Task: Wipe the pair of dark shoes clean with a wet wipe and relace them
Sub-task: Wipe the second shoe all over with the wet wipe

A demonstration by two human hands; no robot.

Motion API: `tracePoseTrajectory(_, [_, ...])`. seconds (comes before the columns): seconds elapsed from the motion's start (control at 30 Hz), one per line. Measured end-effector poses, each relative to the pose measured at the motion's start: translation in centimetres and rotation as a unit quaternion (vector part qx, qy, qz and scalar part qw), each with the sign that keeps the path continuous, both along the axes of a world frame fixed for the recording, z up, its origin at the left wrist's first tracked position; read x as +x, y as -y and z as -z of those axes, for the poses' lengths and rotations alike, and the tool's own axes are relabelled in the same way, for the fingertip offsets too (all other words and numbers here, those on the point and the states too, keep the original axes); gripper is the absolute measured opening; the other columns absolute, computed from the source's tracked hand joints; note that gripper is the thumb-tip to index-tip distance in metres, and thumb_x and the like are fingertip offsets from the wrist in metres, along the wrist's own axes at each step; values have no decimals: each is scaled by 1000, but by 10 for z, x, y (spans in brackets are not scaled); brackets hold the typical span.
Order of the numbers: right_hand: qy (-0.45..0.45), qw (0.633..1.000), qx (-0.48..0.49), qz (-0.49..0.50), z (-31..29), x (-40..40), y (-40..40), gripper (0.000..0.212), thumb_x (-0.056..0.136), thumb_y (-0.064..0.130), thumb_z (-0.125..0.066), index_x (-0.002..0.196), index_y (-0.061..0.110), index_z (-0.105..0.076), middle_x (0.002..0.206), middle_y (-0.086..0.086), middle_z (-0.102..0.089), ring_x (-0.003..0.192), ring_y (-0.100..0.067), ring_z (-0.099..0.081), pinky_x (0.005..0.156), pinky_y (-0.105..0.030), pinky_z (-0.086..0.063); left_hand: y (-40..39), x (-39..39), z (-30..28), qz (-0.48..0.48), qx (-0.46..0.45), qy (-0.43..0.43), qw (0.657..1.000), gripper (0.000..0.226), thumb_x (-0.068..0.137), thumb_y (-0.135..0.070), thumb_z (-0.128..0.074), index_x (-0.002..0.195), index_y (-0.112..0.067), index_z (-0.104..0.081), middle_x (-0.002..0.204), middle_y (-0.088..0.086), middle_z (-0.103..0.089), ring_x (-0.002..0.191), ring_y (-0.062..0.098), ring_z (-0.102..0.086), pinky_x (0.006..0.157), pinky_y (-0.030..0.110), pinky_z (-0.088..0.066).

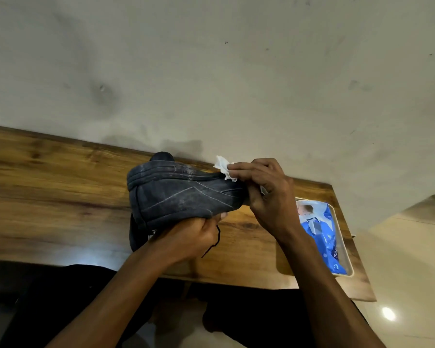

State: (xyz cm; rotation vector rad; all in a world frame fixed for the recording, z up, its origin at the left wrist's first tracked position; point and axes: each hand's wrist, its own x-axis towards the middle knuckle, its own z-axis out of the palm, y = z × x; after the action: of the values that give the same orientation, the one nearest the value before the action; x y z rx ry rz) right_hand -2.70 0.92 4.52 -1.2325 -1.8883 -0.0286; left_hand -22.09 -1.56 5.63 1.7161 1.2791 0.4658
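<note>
The left hand (191,237) is gripping 1 dark shoe (183,194) from below, holding it sideways above the bench (60,187) so its dusty side is facing up, while the right hand (264,194) is pinching a wet wipe (224,167) against its toe end

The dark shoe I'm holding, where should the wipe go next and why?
Probably drag the white wet wipe leftward along the dark suede shoe: the right hand pinches it at one end, the left hand grips below, and pale dust streaks show beside the sole.
</note>
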Motion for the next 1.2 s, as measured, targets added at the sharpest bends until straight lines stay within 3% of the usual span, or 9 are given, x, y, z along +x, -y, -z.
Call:
tracePoseTrajectory(0.07, [-11,1000,-2,7,0,6,0,34,85,-9,-61,107,11,-78,116,2,-76,108,-12,-62,93,-30,-53,1,0,-1,-22,0,18,1000,27,99,-41,-51,75,-28,-55,62,-12,-48,60,0,-48,59,7,-38])
tracePoseTrajectory(0.2, [-34,999,-2,22,2,15,-1,34,84,-9,-59,107,8,-77,116,-1,-76,111,-18,-68,93,-36,-57,1,0,-11,-76,-30,28,996,43,97,-44,-55,59,-25,-45,53,-11,-36,49,3,-37,50,13,-31])
tracePoseTrajectory(0.43, [-37,998,11,53,4,24,-1,29,86,-10,-68,107,8,-77,115,-3,-76,109,-15,-71,93,-32,-58,-8,-7,-2,-109,-39,8,993,58,92,-55,-56,51,-19,-37,36,-12,-26,31,4,-30,48,24,-28])
tracePoseTrajectory(0.6, [-59,995,17,73,2,23,1,20,90,14,-65,106,9,-77,112,-2,-77,104,-15,-72,88,-36,-60,-10,-11,-8,-143,-35,39,988,60,89,-54,-60,47,-20,-35,32,-12,-24,31,5,-27,48,25,-27])
tracePoseTrajectory(0.77, [-80,989,30,124,-1,24,-2,12,92,18,-75,100,11,-80,99,1,-79,91,-12,-74,79,-39,-61,-13,-15,-5,-172,-32,94,980,57,86,-50,-66,46,-19,-41,39,-8,-32,48,20,-41,59,33,-36])
tracePoseTrajectory(0.93, [-133,983,-13,125,-3,24,-4,33,93,19,-74,126,15,-71,109,5,-76,99,-6,-71,87,-24,-58,-14,-15,-6,-211,-28,157,964,65,87,-33,-71,33,-11,-43,31,-7,-38,45,12,-45,64,32,-36])
tracePoseTrajectory(1.07, [-65,990,22,124,1,28,-10,24,95,12,-70,118,8,-75,108,-7,-76,97,-19,-70,81,-38,-60,-15,-14,-8,-226,-32,203,952,59,88,-25,-71,33,-12,-53,36,-8,-51,62,17,-56,69,32,-40])
tracePoseTrajectory(1.13, [-55,989,37,131,1,29,-10,19,94,9,-70,111,4,-76,106,-10,-75,96,-22,-70,80,-39,-60,-16,-16,-9,-233,-36,240,942,53,84,-27,-73,37,-13,-55,47,-6,-61,72,20,-62,75,33,-46])
tracePoseTrajectory(1.2, [-42,987,55,143,0,28,-8,17,93,8,-71,109,3,-76,105,-11,-76,97,-24,-70,83,-34,-57,-19,-20,-8,-234,-37,267,934,37,76,-35,-74,51,-9,-63,72,7,-74,86,24,-69,88,39,-52])
